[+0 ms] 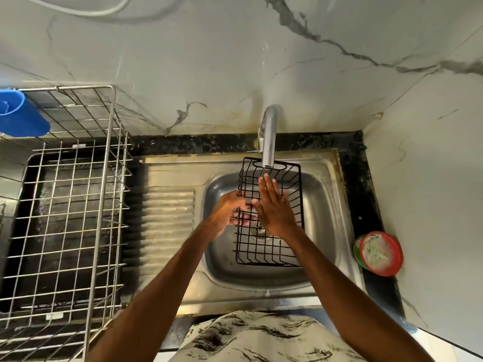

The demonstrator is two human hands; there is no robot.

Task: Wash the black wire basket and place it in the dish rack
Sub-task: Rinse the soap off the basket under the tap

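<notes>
The black wire basket stands tilted over the steel sink bowl, its far rim under the tap. My left hand grips the basket's left side, fingers curled through the wires. My right hand lies flat inside the basket with straight fingers pointing toward the tap. The silver dish rack sits on the counter to the left of the sink.
A blue cup hangs at the rack's far left corner. A round red-rimmed soap tub sits on the dark counter right of the sink. The ribbed drainboard lies between rack and bowl. Marbled tile walls close in behind and on the right.
</notes>
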